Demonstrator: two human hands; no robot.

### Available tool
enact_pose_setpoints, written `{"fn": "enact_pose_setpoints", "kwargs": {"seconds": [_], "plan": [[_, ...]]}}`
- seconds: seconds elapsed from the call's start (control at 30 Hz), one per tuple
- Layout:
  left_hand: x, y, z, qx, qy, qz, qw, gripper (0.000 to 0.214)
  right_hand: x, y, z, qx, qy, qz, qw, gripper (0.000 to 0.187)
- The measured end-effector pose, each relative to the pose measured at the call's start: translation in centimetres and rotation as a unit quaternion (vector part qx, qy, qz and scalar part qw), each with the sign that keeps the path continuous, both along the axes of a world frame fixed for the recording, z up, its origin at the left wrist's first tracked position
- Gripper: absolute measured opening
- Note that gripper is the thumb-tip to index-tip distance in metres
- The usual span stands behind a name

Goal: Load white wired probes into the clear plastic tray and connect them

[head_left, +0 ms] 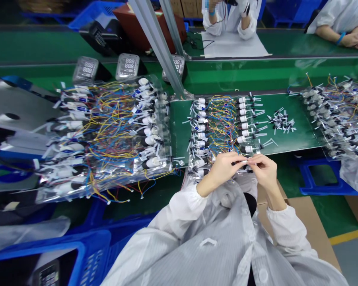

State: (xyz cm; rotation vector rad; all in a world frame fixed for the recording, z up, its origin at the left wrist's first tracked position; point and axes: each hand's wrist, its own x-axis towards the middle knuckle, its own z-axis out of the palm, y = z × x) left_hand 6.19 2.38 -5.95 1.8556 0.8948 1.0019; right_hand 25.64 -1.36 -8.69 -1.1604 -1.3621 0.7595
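At the near edge of the green bench, my left hand (pixel 226 168) pinches a small white part with a black end (pixel 241 162). My right hand (pixel 264 169) is closed on the other end of it, fingertips almost meeting the left ones. Fingers hide much of this piece, so its exact kind is unclear. Just beyond my hands lie two columns of white cylindrical parts (pixel 243 117) with black ends and pale strips. Yellow, blue and red wires (pixel 223 119) run between the columns. To their right is a loose pile of short grey-and-black pieces (pixel 283 121).
A large plastic-covered batch of wired parts (pixel 113 131) lies left, another batch (pixel 343 115) right. Devices with digit displays (pixel 128 65) stand behind, near a metal post (pixel 159 45). Two co-workers sit across. Blue crates (pixel 92 254) and cardboard (pixel 312 222) are below.
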Motion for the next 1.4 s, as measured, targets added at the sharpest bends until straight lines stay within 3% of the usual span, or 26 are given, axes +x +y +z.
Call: {"fn": "enact_pose_setpoints", "kwargs": {"seconds": [0.17, 0.33, 0.5, 0.9, 1.07, 1.17, 1.23, 1.27, 1.4], "plan": [[-0.3, 0.3, -0.3, -0.009, -0.028, -0.016, 0.999, 0.016, 0.1, 0.2, 0.3, -0.011, 0.033, 0.026, 0.999, 0.007], [0.4, -0.1, -1.1, -0.012, -0.063, 0.044, 0.997, 0.016, -0.3, 0.2, 0.1, -0.013, 0.068, -0.014, 0.997, 0.013], [0.8, -0.4, -1.4, 0.007, -0.073, 0.055, 0.996, 0.015, -0.3, 0.2, -0.5, -0.018, 0.087, -0.043, 0.995, 0.017], [1.1, -0.3, -2.0, 0.023, -0.055, 0.046, 0.997, 0.018, 0.0, 0.3, -0.5, -0.033, 0.073, -0.013, 0.997, 0.023], [0.1, 0.7, 0.5, 0.039, 0.015, -0.007, 0.999, 0.025, 0.7, 0.6, 0.1, -0.046, 0.057, 0.003, 0.997, 0.015], [-1.8, 1.4, 3.1, 0.051, 0.074, 0.060, 0.994, 0.045, 2.0, 0.6, 0.6, -0.042, 0.013, 0.007, 0.999, 0.010], [-2.9, 1.8, 4.2, 0.089, 0.101, 0.118, 0.984, 0.043, 3.0, 0.5, 0.7, -0.047, -0.001, 0.026, 0.999, 0.010], [-3.3, 1.9, 4.5, 0.113, 0.118, 0.117, 0.980, 0.042, 3.4, 0.5, 0.7, -0.052, 0.000, 0.037, 0.998, 0.011], [-2.9, 2.0, 3.3, 0.158, 0.233, -0.034, 0.959, 0.057, 3.9, 0.0, -0.1, -0.068, 0.020, 0.038, 0.997, 0.012]]}}
